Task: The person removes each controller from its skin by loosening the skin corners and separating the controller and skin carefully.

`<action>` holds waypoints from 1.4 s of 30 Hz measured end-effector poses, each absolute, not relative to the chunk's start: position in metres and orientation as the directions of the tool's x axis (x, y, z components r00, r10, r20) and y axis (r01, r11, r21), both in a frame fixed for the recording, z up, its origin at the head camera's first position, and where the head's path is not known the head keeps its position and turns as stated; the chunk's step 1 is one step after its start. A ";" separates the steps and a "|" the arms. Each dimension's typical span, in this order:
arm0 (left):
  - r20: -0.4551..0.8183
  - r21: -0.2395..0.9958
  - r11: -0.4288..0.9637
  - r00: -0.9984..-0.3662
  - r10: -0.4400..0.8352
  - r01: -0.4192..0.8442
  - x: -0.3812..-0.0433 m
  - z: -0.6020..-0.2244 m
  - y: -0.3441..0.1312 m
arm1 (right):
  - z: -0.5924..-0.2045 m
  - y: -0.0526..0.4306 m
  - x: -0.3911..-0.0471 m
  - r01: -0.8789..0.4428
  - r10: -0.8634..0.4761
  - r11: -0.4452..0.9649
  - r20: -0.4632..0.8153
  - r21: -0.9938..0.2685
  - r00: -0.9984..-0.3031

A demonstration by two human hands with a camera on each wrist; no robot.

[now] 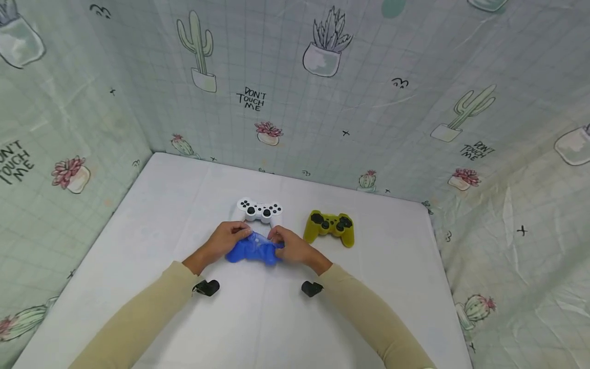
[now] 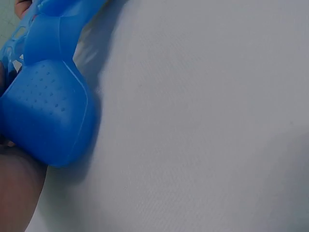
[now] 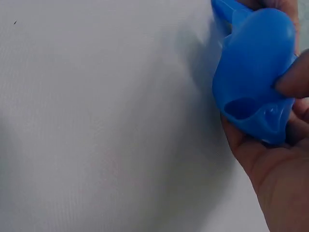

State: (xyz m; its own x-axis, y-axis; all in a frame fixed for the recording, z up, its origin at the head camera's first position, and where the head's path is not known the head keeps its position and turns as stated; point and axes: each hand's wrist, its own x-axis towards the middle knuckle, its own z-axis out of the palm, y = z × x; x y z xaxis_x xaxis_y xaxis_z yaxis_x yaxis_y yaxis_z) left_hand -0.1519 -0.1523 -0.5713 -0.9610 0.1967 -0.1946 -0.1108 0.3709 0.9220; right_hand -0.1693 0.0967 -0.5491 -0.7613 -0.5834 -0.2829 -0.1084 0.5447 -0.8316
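Observation:
A blue, flexible game controller cover is held between both hands, close over the white table. My left hand pinches its upper left edge, and my right hand grips its right end. In the left wrist view, one rounded handle of the cover shows small dots and cut-outs along its side. From the right wrist, the thumb presses on the cover near an oval opening. Just beyond the hands lies a white game controller with black sticks, its lower part partly hidden by the hands.
To the right of the hands lies a game controller in an olive-yellow cover. The white table is bordered at the back and sides by a cactus-print cloth. Black wrist camera mounts sit below both wrists.

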 end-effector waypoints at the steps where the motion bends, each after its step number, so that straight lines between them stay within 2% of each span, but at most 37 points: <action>1: -0.198 0.923 0.369 -0.960 0.200 -0.113 -0.152 -0.572 -0.152 | -0.550 0.096 -0.169 -0.162 -0.584 0.580 -0.270 -0.798 -0.765; 4: -0.215 0.923 0.360 -0.958 0.188 -0.136 -0.152 -0.574 -0.153 | -0.549 0.092 -0.167 -0.249 -0.509 0.703 -0.228 -0.666 -0.830; 8: -0.239 0.920 0.351 -0.959 0.151 -0.174 -0.153 -0.577 -0.154 | -0.544 0.086 -0.160 -0.240 -0.385 0.815 -0.182 -0.527 -0.905; 10: -0.246 0.920 0.346 -0.958 0.148 -0.183 -0.152 -0.577 -0.154 | -0.543 0.083 -0.157 -0.223 -0.345 0.832 -0.159 -0.508 -0.925; 14: -0.241 0.925 0.334 -0.958 0.154 -0.179 -0.152 -0.576 -0.154 | -0.542 0.081 -0.154 -0.116 -0.260 0.763 -0.138 -0.636 -0.956; 16: -0.245 0.926 0.329 -0.959 0.145 -0.187 -0.151 -0.577 -0.155 | -0.542 0.081 -0.155 -0.016 -0.218 0.654 -0.168 -0.757 -0.961; 19: -0.260 0.926 0.315 -0.957 0.128 -0.209 -0.151 -0.579 -0.157 | -0.544 0.083 -0.160 0.155 -0.188 0.462 -0.268 -0.873 -0.945; 23: -0.273 0.926 0.306 -0.952 0.135 -0.222 -0.151 -0.580 -0.159 | -0.548 0.088 -0.166 0.341 -0.247 0.274 -0.408 -0.899 -0.879; 27: -0.284 0.922 0.311 -0.948 0.143 -0.229 -0.151 -0.581 -0.160 | -0.551 0.094 -0.172 0.414 -0.366 0.175 -0.450 -0.893 -0.815; 31: -0.279 0.926 0.308 -0.946 0.163 -0.220 -0.152 -0.582 -0.161 | -0.549 0.099 -0.174 0.390 -0.453 0.144 -0.411 -0.909 -0.791; 38: -0.277 0.938 0.283 -0.923 0.268 -0.199 -0.153 -0.576 -0.163 | -0.546 0.105 -0.174 0.334 -0.568 0.096 -0.328 -0.938 -0.755; 42: -0.312 0.949 0.154 -0.896 0.316 -0.276 -0.153 -0.576 -0.163 | -0.545 0.104 -0.173 0.330 -0.633 0.040 -0.280 -0.943 -0.722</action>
State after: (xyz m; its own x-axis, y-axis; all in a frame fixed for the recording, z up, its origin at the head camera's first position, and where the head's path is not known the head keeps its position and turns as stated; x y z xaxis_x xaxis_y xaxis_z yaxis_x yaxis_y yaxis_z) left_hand -0.1530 -0.1629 -0.5760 -0.8961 0.3159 -0.3119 -0.2761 0.1535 0.9488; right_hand -0.1734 0.1044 -0.5453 -0.7221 -0.6328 -0.2795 0.3297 0.0404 -0.9432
